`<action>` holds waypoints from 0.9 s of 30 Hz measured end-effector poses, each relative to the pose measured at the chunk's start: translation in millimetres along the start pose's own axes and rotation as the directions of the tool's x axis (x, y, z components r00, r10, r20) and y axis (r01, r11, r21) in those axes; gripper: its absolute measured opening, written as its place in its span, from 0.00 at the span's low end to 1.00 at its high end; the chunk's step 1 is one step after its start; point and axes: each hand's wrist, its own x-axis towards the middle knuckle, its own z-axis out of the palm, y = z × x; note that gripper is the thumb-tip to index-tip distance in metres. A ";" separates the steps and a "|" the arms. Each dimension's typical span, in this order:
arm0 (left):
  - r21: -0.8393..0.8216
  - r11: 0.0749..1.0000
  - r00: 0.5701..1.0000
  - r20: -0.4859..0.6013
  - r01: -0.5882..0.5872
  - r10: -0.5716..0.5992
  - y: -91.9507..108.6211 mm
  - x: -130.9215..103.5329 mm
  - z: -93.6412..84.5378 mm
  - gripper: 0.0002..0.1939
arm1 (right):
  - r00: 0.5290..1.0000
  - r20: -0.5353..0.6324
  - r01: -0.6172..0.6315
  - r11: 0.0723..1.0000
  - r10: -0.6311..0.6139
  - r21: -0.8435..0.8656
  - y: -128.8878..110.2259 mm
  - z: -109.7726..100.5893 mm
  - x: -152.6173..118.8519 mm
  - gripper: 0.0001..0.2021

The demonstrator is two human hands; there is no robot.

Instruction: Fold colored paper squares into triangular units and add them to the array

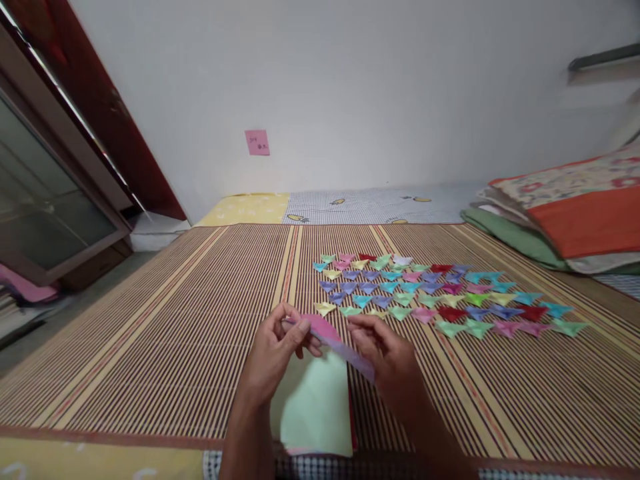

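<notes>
My left hand [277,343] pinches a small stack of pink and purple paper [324,328] between thumb and fingers. A purple sheet of it slants down to the right, bent along its length. Closed round its right side is my right hand [383,350], index finger curled near the upper edge; its thumb is mostly hidden. Beneath both hands, a pale green sheet [317,403] lies on top of other coloured paper, whose red edge shows. Beyond them, several small folded paper shapes [404,287] in many colours stand in rows.
A striped bamboo mat [165,333] spreads under everything. Folded bedding [585,207] is piled at the far right. Patterned cloth [370,205] borders the white wall, which carries a pink note [257,143]. A glass-fronted cabinet [45,173] stands at the left.
</notes>
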 end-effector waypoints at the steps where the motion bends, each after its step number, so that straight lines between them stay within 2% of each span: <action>1: 0.003 1.000 1.000 -0.006 -0.003 0.003 0.1 0.0 -1.1 0.18 | 0.999 0.025 0.041 0.999 -0.041 0.023 -8.7 -4.2 -2.8 0.14; 4: 0.031 1.000 1.000 -0.024 -0.004 0.005 1.7 -0.4 -3.3 0.18 | 0.977 0.159 0.124 0.985 -0.143 0.120 -27.6 -12.8 -9.1 0.14; 9: 0.074 0.997 0.997 -0.072 0.028 -0.023 5.9 -1.8 -1.9 0.18 | 0.964 0.252 0.083 0.996 -0.088 0.029 -43.1 -7.4 -13.3 0.08; 13: 0.065 0.996 0.997 -0.052 0.058 -0.055 7.3 -3.0 2.4 0.18 | 0.961 0.273 0.057 0.996 -0.037 -0.064 -47.9 3.1 -14.4 0.05; 16: 0.068 0.995 0.997 -0.007 0.073 -0.072 5.6 -3.4 3.5 0.19 | 0.954 0.301 0.018 0.997 0.004 -0.073 -46.2 9.1 -13.5 0.04; 22: 0.239 0.970 0.999 -0.011 -0.043 0.047 1.7 -3.2 -1.3 0.16 | 0.939 0.337 -0.040 0.996 0.063 -0.074 -40.6 15.9 -12.3 0.05; 27: 0.250 0.966 0.998 0.031 -0.062 0.056 4.2 -3.7 -4.0 0.16 | 0.949 0.315 0.053 0.987 -0.002 -0.153 -37.9 19.5 -14.2 0.09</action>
